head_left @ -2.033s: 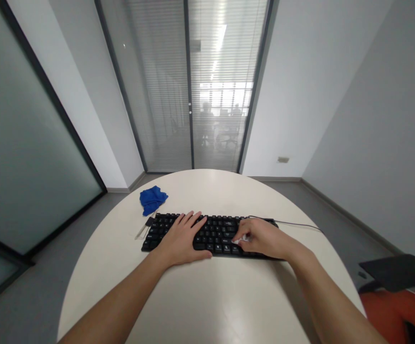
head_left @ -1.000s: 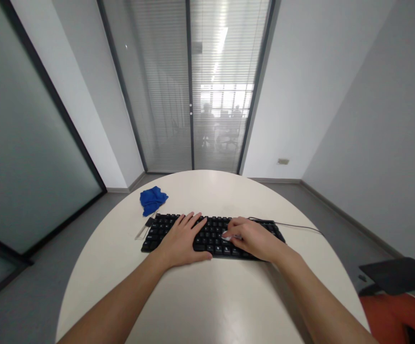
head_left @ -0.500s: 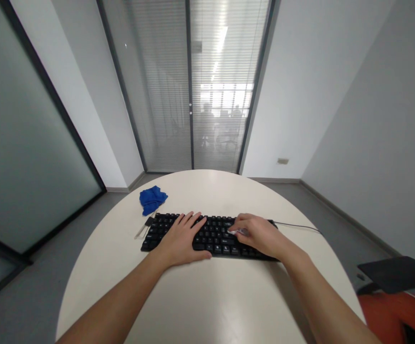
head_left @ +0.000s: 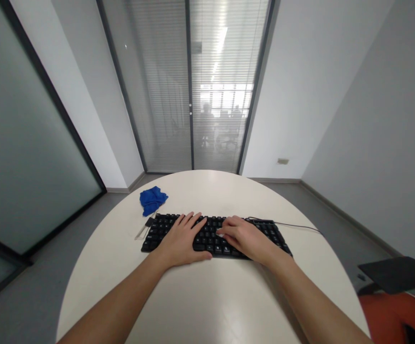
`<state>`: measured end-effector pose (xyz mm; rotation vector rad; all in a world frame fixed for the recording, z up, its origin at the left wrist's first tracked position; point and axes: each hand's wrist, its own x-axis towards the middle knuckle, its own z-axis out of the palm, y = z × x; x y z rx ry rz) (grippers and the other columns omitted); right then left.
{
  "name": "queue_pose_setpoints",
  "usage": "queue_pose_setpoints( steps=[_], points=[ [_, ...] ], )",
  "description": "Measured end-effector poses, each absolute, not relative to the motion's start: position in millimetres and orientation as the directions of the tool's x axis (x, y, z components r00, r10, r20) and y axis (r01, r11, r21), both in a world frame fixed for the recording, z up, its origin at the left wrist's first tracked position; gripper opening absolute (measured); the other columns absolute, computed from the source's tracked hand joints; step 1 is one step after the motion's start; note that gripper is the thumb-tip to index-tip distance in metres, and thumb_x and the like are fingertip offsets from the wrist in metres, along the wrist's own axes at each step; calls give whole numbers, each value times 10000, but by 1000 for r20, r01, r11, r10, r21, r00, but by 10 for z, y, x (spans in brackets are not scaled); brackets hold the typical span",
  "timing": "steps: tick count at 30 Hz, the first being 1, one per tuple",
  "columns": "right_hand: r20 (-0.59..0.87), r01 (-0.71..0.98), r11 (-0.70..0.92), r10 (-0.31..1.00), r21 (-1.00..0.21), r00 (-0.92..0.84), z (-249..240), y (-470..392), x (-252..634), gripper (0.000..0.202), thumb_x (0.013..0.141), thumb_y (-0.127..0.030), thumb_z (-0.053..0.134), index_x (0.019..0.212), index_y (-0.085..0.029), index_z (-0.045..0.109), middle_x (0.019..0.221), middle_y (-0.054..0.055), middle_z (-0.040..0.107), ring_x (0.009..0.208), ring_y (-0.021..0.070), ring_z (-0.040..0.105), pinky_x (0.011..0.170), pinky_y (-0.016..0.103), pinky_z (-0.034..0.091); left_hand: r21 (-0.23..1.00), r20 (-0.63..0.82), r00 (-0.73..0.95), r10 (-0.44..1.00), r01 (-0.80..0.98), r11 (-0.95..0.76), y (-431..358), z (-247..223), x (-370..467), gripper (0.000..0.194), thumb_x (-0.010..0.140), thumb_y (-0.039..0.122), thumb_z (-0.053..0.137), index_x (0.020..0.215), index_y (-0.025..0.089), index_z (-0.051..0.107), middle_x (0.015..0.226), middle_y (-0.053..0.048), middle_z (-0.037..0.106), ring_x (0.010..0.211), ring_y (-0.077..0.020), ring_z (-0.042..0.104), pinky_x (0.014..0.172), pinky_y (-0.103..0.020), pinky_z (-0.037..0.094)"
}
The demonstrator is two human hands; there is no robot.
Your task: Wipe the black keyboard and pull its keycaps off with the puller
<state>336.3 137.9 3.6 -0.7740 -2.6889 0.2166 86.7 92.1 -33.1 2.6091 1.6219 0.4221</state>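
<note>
A black keyboard (head_left: 210, 235) lies on the round pale table. My left hand (head_left: 182, 241) rests flat on its left half, fingers spread and thumb along the front edge. My right hand (head_left: 245, 236) is over the keys right of the middle. Its fingers are pinched on a small white wad (head_left: 220, 233), mostly hidden by the fingers, at the keys. What the wad is made of is too small to tell.
A crumpled blue cloth (head_left: 152, 199) lies at the table's back left. Beside the keyboard's left end is a thin pale wire-like tool with a black part (head_left: 149, 222). The keyboard's cable (head_left: 300, 226) runs off the right edge. An orange and black chair (head_left: 397, 306) stands at right.
My right hand has moved left along the keys with the white wad, uncovering the keyboard's right end. The left hand stays in place.
</note>
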Motion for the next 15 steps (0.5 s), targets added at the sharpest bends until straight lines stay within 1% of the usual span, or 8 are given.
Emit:
queue_pose_setpoints(
  steps=[5,7,12,15],
  points=[
    [216,489,833,543,-259,-811,80,1372,3392,207,914,-157,568,1019,-202,741,979,66,663,934,202,608,857,309,478,169,198,417,887,877,-450,916,-321,867,1006,734,808,546,1532,248,299,1609,-102,264,1476,-350,219,1202,-533,164],
    [213,493,827,550,-268,-807,107,1379,3423,198,908,-161,580,1013,-203,742,976,66,668,929,201,613,851,307,481,169,203,415,887,877,-450,915,-318,869,1005,731,808,549,1530,249,303,1607,-100,269,1476,-350,219,1203,-534,164],
    [314,550,795,606,-255,-730,88,1434,3451,249,964,-191,513,1111,-222,712,1037,77,661,983,213,595,883,336,475,167,194,408,892,882,-440,910,-303,879,1011,725,806,557,1528,244,309,1604,-101,277,1475,-353,222,1201,-538,167],
    [314,541,811,585,-223,-748,52,1470,3454,257,972,-191,498,1103,-231,715,1023,77,660,962,214,591,859,339,479,174,202,408,890,880,-442,908,-301,877,999,727,799,562,1525,252,314,1605,-96,276,1473,-351,227,1200,-536,170]
  ],
)
